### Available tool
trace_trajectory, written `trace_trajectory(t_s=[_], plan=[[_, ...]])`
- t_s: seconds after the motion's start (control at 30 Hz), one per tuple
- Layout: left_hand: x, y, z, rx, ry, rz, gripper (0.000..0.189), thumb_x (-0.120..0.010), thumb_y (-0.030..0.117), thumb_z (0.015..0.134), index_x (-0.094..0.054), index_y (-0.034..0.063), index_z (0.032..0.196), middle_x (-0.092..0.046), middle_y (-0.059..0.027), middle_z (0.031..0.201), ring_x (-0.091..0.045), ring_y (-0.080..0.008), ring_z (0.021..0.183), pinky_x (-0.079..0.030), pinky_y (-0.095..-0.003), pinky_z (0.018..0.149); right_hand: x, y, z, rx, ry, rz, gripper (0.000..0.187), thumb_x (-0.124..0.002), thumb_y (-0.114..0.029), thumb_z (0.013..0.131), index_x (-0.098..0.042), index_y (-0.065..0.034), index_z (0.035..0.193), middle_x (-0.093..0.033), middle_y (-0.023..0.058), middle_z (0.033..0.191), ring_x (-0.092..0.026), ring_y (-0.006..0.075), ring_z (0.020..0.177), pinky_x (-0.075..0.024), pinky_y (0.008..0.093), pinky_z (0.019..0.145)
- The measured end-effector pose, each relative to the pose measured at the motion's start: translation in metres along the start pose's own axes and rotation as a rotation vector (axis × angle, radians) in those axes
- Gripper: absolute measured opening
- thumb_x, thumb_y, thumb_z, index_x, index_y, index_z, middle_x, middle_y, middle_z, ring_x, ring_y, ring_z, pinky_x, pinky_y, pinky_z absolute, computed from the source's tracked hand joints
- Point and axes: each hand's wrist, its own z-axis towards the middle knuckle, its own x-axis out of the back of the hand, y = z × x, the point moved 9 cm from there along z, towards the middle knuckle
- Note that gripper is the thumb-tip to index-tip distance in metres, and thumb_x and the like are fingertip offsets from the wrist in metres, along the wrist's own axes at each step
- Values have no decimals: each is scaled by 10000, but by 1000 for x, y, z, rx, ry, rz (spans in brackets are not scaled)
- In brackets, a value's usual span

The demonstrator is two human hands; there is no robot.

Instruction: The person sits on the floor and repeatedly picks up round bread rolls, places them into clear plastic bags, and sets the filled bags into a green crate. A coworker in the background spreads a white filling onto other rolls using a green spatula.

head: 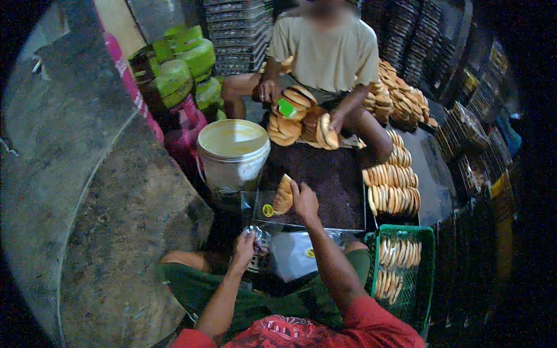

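My right hand grips a browned flat bread by its edge, above the dark tabletop. Around or beneath the bread lies a clear plastic bag with a round yellow label; how far the bread sits inside it is hard to tell. Lower and to the left, my left hand pinches something small and shiny, perhaps crumpled plastic, beside a small openwork container. A stack of clear plastic bags lies between my forearms, near my lap.
Across the dark board a seated person handles breads and a green piece. A white bucket stands left of the board. Rows of breads line the right, above a green crate. Green gas cylinders stand behind the bucket.
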Motion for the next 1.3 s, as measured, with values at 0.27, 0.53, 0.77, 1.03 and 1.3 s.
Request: trace_trajectory(t_s=[0.27, 0.53, 0.77, 1.03, 1.3], plan=[[32, 23, 19, 7, 15, -673, 170, -625, 287, 947, -594, 120, 950, -597, -9, 708, -533, -122, 565, -425, -259, 520, -90, 1, 91, -73, -412, -284, 516, -668, -407, 815, -631, 39, 1072, -662, 254, 1105, -664, 361, 1023, -547, 432, 831], [-20, -37, 111, 221, 416, -884, 316, -662, 328, 913, -606, 88, 1112, -657, -51, 1075, -643, -205, 884, -513, -361, 744, 0, 27, -15, 121, -360, 834, 588, -717, -155, 770, -515, 51, 1282, -615, 173, 1202, -602, 236, 1098, -477, 353, 946], [-132, -14, 88, 143, 106, -924, 454, -499, 466, 949, -599, 73, 1154, -643, -81, 1086, -634, -211, 962, -526, -349, 807, 17, 76, -81, -286, -181, 1018, 490, -683, -286, 887, -526, 28, 1229, -616, 127, 1078, -647, 216, 907, -578, 345, 627], [-122, 48, 22, -87, -17, -424, 436, -495, 419, 937, -623, 37, 1105, -653, -84, 1067, -637, -223, 1020, -549, -399, 828, 45, 63, -89, -203, -102, 1126, 405, -697, -236, 889, -586, 42, 1163, -650, 95, 965, -636, 160, 789, -540, 290, 634], [-105, 55, 21, -10, -119, -510, 420, -482, 358, 925, -614, 18, 1133, -672, -135, 1113, -671, -265, 992, -574, -383, 755, 71, 52, -96, -139, -24, 1047, 415, -687, -226, 891, -571, 47, 1181, -647, 121, 983, -654, 199, 764, -574, 324, 557]])
